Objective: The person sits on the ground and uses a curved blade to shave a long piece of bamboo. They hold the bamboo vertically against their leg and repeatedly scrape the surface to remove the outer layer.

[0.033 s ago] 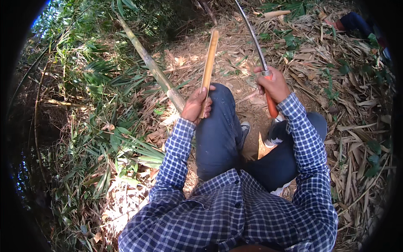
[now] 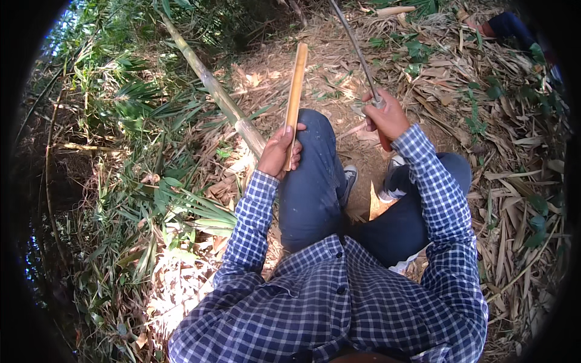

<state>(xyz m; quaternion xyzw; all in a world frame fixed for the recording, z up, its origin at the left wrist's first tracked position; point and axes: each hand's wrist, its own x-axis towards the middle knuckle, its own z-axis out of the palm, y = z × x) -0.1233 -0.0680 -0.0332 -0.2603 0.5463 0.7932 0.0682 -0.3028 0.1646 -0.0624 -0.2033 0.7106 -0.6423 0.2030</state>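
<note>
My left hand point(image 2: 278, 149) grips the lower end of a split bamboo piece point(image 2: 295, 91), thumb across it. The piece stands nearly upright beside my left knee, its pale yellow inner side in sight. In my right hand point(image 2: 387, 115) is a long knife point(image 2: 357, 51), held by its orange-red handle, most of which the fingers and palm cover. The thin, dark blade points away and slightly left, running out of the picture at the top. Blade and bamboo are apart.
A long bamboo pole point(image 2: 209, 81) slants across the ground on the left, its near end by my left hand. Green leaves point(image 2: 139, 100) crowd that side. Dry leaves point(image 2: 514, 163) litter the right. Another person's dark-clothed limb point(image 2: 511, 30) shows at the upper right.
My right hand has shifted slightly left and up and turned, so the blade shows narrower and the handle is more covered. The bamboo piece sits slightly further left in the picture.
</note>
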